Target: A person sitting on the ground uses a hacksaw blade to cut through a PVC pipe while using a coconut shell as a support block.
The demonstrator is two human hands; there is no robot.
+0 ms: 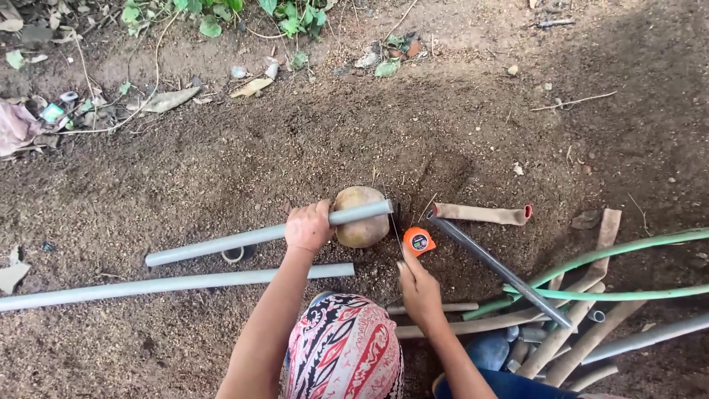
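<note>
From the head view, you are crouching over bare, dark brown soil (458, 133), loose and crumbly, with twigs and small stones scattered across it. Along the top edge, green leafy weeds (214, 15) are growing out of the ground, and dry leaves and bits of litter (55, 111) are lying at the upper left.

Your left hand (309, 226) is wrapping its fingers closed around a grey pipe (258, 236), gripping it near its right end. That pipe is running from the middle left towards the centre, and its right end is resting across the top of a rounded tan stone (362, 222) sitting in the dirt. A second, longer grey pipe (170, 283) is lying flat on the soil just below it, roughly parallel and apart from your hand.

Your right hand (419, 292) is reaching forward with its fingers curled and the fingertips touching an orange tape measure (419, 241), which is lying on the ground just right of the stone. You cannot tell whether the fingers are pinching it or only pressing on it.

A dark metal bar (498, 270) is slanting down to the right from beside the tape measure. Beyond it, a short tan tube (484, 214) is lying on the dirt. At the lower right, green hoses (628, 247) are curving over a heap of tan and grey pipe offcuts (576, 332). Your patterned red and white clothing (343, 347) is filling the bottom centre.
</note>
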